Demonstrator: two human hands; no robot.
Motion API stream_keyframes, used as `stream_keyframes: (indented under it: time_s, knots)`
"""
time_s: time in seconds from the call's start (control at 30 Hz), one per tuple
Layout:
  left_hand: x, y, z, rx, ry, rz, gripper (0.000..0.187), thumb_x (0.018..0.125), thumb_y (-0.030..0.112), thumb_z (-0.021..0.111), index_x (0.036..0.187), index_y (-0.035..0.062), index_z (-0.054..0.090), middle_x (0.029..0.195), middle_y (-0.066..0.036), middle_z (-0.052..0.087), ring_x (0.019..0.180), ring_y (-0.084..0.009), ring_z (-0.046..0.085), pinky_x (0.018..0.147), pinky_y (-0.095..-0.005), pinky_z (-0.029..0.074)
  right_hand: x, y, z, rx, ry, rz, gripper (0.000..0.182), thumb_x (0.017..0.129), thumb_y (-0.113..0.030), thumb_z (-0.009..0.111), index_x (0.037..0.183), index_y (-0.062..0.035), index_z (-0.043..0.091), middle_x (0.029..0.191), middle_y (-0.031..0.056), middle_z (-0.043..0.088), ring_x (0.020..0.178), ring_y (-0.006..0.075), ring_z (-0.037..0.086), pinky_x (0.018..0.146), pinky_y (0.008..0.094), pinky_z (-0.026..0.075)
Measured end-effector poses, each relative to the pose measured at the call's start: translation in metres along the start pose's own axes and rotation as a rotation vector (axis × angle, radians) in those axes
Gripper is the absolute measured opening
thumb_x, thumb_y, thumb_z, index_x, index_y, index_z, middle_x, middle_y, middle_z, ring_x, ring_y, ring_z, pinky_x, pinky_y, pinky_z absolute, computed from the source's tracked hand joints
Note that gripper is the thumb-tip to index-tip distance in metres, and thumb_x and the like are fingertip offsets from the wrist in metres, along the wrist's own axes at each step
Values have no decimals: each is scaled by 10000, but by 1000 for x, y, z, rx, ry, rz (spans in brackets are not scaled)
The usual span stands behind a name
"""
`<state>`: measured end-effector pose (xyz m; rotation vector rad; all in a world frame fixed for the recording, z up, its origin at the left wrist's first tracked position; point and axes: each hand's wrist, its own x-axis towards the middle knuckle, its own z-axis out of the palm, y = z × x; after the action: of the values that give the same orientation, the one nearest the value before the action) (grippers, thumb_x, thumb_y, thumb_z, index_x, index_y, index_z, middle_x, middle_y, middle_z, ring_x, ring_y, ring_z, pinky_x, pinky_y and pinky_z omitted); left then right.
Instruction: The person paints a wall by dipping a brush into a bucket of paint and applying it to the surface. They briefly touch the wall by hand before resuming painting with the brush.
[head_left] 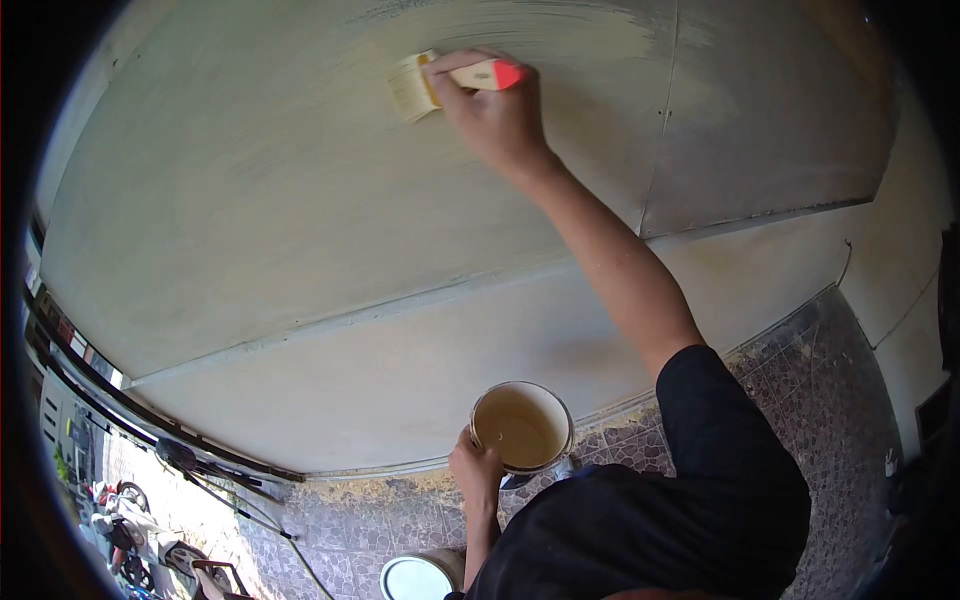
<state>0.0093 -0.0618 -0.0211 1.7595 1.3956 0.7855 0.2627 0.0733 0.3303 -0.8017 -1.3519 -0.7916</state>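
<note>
One brush (412, 90) pinched in right hand (502, 118) grip, handle mark (482, 76) too small to read; left hand (474, 464) grip clasping pot (545, 407).

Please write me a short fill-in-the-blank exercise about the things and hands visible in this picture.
1. The right grip holds a wide, bristled ____ at the panel.
2. Its pale handle ends in a tip coloured ____.
3. The bucket is held by the person's ____ grip.
4. The person's short sleeve is coloured ____.

Missing words: brush; red; left; black.
</note>
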Motion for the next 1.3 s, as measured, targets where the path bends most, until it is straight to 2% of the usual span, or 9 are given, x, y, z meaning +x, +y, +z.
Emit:
stream_keyframes:
  time_s: [0.1, 0.3, 0.43, 0.57, 0.7, 0.83, 0.97, 1.2, 1.3]
  knots:
    - [2, -11, 7, -81, -43, -28, 240, 854, 140, 654, 1021, -16, 726, 856, -288, 723, 832, -472, 722, 741, -500, 558, 26, 41, -119, -13, 162, 328, 118, 928, -93, 757, 990, -5, 806, 863, 74, 787, 749, 112, 706, 656, 271, 553]
    - [1, -10, 6, -10, -40, 19, 207, 852, 149, 656, 968, -13, 714, 793, -288, 705, 795, -477, 715, 725, -509, 554, 60, 65, -194, -756, 413, 25, 121, 848, -81, 720, 912, -67, 822, 892, 149, 797, 756, 259, 761, 675, 361, 577]
    - [-2, -4, 3, -14, -25, 24, 189, 852, 148, 651, 941, -10, 704, 794, -294, 701, 797, -479, 712, 720, -513, 550, 67, 48, -48, -869, 284, -88, 55, 809, -87, 712, 786, -51, 746, 736, 160, 671, 672, 346, 689, 591, 466, 533]
    - [-3, -10, 4, 17, 15, 48, 220, 850, 131, 640, 992, -18, 720, 832, -297, 711, 820, -479, 715, 728, -506, 553, 55, -45, 96, -233, 41, -234, 139, 758, -22, 651, 736, -115, 751, 657, 144, 644, 651, 353, 629, 596, 472, 506]
    - [-3, -6, 2, -31, -30, -32, 255, 844, 113, 635, 1034, -28, 731, 864, -290, 725, 841, -475, 723, 743, -496, 561, 49, -92, 143, 70, -419, 30, 152, 812, -33, 627, 733, -89, 743, 736, 153, 725, 760, 378, 707, 768, 459, 584]
    - [-3, -8, -4, -46, -9, -17, 244, 843, 109, 635, 1023, -26, 730, 856, -291, 723, 842, -470, 727, 745, -492, 563, 73, -23, 58, 11, -29, -63, 78, 832, -66, 693, 798, -65, 764, 782, 114, 770, 628, 298, 710, 592, 342, 571]
    - [2, -6, -10, -14, 10, 61, 253, 846, 149, 659, 1014, -22, 738, 838, -281, 722, 824, -458, 730, 735, -484, 566, 98, 60, -95, -100, 217, 151, 131, 878, -96, 785, 830, 19, 743, 800, 75, 767, 747, 158, 731, 690, 334, 583]
    - [2, -15, -15, 6, -2, 120, 224, 835, 113, 641, 1000, -23, 710, 807, -288, 709, 808, -489, 707, 725, -511, 554, 104, 55, -164, -1042, 457, -74, 188, 899, -158, 657, 756, -42, 691, 751, 205, 710, 732, 438, 681, 698, 520, 538]
    - [1, -21, -16, -12, 1, 92, 230, 835, 130, 651, 999, -18, 713, 811, -290, 709, 813, -490, 708, 729, -515, 554, 102, 36, -63, -746, 352, -153, 215, 914, -161, 621, 774, -19, 699, 707, 203, 678, 745, 455, 657, 739, 571, 529]
